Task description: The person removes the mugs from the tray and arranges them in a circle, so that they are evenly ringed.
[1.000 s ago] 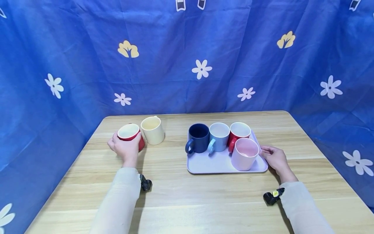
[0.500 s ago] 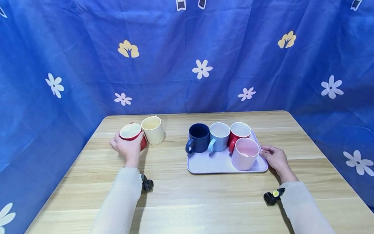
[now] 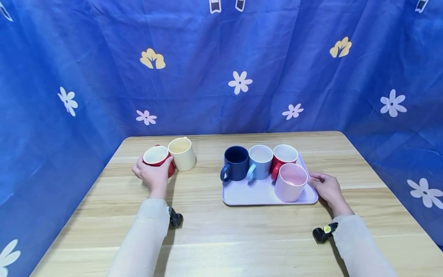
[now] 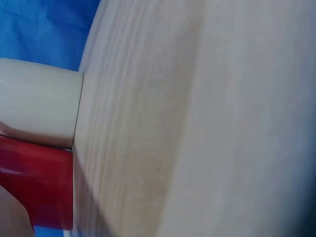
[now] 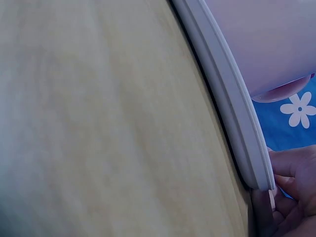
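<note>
The head view is bright and evenly lit, sharp across the middle of the frame; soft, short shadows sit under the arms and beside the tray [image 3: 266, 196]; the curtain [image 3: 86, 57] and table [image 3: 221, 238] edges bow outward toward the corners; no harsh glare anywhere. Both wrist views are close and badly blurred; the wood grain smears; the lower right of the left wrist view dims to grey.

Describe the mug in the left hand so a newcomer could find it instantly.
On the wooden table, look left of the lilac tray. Two mugs stand there off the tray; it's the red mug that the left hand grips, beside the cream mug.
</note>
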Demonstrator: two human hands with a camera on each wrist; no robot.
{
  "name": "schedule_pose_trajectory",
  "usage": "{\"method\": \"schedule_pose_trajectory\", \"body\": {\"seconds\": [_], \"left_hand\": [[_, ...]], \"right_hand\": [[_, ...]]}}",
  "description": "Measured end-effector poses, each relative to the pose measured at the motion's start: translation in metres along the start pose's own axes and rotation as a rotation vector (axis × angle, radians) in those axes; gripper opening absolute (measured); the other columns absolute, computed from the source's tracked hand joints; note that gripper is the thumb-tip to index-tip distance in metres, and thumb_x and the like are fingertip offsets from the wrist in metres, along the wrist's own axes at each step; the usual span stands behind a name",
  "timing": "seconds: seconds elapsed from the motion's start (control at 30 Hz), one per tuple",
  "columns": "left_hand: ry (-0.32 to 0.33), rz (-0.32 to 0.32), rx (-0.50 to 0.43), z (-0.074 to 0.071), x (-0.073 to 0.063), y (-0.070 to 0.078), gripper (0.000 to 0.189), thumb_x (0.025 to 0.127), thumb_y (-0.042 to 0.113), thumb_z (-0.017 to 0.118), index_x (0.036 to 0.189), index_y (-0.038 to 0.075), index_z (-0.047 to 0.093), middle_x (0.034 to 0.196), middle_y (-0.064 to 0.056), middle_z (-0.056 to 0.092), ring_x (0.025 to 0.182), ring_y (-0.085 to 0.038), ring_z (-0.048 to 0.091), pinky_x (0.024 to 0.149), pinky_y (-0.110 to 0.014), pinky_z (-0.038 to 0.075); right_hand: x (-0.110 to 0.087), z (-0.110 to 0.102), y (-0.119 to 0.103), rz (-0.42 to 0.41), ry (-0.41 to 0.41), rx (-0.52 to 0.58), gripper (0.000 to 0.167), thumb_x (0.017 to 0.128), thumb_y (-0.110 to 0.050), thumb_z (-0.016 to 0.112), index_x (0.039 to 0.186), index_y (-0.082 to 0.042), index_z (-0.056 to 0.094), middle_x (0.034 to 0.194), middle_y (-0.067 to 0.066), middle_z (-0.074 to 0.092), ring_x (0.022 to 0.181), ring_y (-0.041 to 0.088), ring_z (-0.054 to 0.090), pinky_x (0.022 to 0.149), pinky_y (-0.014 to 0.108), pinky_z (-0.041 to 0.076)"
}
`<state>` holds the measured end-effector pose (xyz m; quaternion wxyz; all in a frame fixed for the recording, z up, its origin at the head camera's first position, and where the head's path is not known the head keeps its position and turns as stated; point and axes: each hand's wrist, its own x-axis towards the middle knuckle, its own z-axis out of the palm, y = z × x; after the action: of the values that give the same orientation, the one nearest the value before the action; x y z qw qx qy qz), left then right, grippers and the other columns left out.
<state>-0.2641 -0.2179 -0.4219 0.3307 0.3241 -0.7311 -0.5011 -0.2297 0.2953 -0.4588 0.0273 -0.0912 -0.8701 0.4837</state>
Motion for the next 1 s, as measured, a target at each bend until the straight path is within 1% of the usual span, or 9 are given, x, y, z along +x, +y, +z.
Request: {"method": "schedule_pose_trajectory", "body": {"seconds": [0.13, 0.27, 0.37, 0.5, 0.7, 0.8, 1.0], "left_hand": [[0.007, 0.013, -0.018, 0.001, -0.003, -0.001, 0.096, 0.061, 0.035, 0.09, 0.14, 0.014, 0.04, 0.138, -0.008, 0.032, 0.128, -0.021, 0.033, 0.106, -0.033, 0.03], [0.038, 0.017, -0.038, 0.003, -0.007, 0.001, 0.102, 0.06, 0.038, 0.09, 0.143, 0.012, 0.036, 0.138, -0.008, 0.033, 0.128, -0.021, 0.034, 0.107, -0.031, 0.029], [0.067, 0.007, -0.056, 0.004, -0.01, 0.002, 0.106, 0.06, 0.041, 0.089, 0.145, 0.012, 0.032, 0.139, -0.007, 0.034, 0.128, -0.018, 0.034, 0.107, -0.028, 0.027], [0.106, -0.01, -0.095, 0.006, -0.015, 0.004, 0.11, 0.06, 0.043, 0.089, 0.147, 0.014, 0.029, 0.142, -0.005, 0.033, 0.129, -0.015, 0.034, 0.107, -0.024, 0.024], [0.146, -0.021, -0.148, 0.007, -0.024, 0.006, 0.114, 0.06, 0.044, 0.088, 0.15, 0.014, 0.024, 0.146, -0.003, 0.029, 0.133, -0.012, 0.029, 0.108, -0.023, 0.021], [0.173, -0.006, -0.161, 0.008, -0.031, 0.008, 0.115, 0.059, 0.045, 0.088, 0.15, 0.015, 0.024, 0.146, -0.003, 0.028, 0.133, -0.012, 0.027, 0.108, -0.023, 0.019], [0.21, 0.063, -0.218, 0.01, -0.047, 0.016, 0.113, 0.059, 0.037, 0.09, 0.149, 0.012, 0.025, 0.146, -0.006, 0.026, 0.135, -0.013, 0.022, 0.108, -0.022, 0.018]], "right_hand": [[0.0, 0.0, 0.001, 0.003, -0.001, -0.007, 0.039, 0.092, -0.012, 0.061, 0.124, 0.01, 0.056, 0.114, 0.025, 0.062, 0.098, 0.021, 0.063, 0.071, 0.011, 0.047], [0.0, -0.001, 0.002, 0.007, -0.008, -0.014, 0.04, 0.092, -0.012, 0.061, 0.125, 0.009, 0.055, 0.115, 0.025, 0.062, 0.103, 0.027, 0.062, 0.073, 0.013, 0.048], [0.0, -0.001, 0.002, 0.003, -0.008, -0.018, 0.04, 0.093, -0.012, 0.06, 0.126, 0.01, 0.055, 0.116, 0.025, 0.062, 0.106, 0.031, 0.061, 0.074, 0.014, 0.048], [-0.001, -0.001, 0.0, -0.002, -0.006, -0.021, 0.04, 0.093, -0.012, 0.059, 0.126, 0.01, 0.054, 0.116, 0.025, 0.062, 0.107, 0.032, 0.06, 0.075, 0.014, 0.048], [-0.001, -0.001, -0.002, 0.007, -0.005, -0.035, 0.04, 0.093, -0.013, 0.059, 0.126, 0.009, 0.055, 0.117, 0.025, 0.061, 0.109, 0.033, 0.059, 0.083, 0.025, 0.05], [-0.001, -0.002, -0.002, 0.007, -0.004, -0.04, 0.039, 0.094, -0.014, 0.059, 0.126, 0.008, 0.055, 0.117, 0.024, 0.061, 0.109, 0.033, 0.059, 0.085, 0.028, 0.05], [-0.001, -0.002, -0.001, 0.0, -0.005, -0.04, 0.039, 0.093, -0.014, 0.06, 0.125, 0.009, 0.056, 0.115, 0.025, 0.062, 0.107, 0.032, 0.06, 0.079, 0.021, 0.049]]}}
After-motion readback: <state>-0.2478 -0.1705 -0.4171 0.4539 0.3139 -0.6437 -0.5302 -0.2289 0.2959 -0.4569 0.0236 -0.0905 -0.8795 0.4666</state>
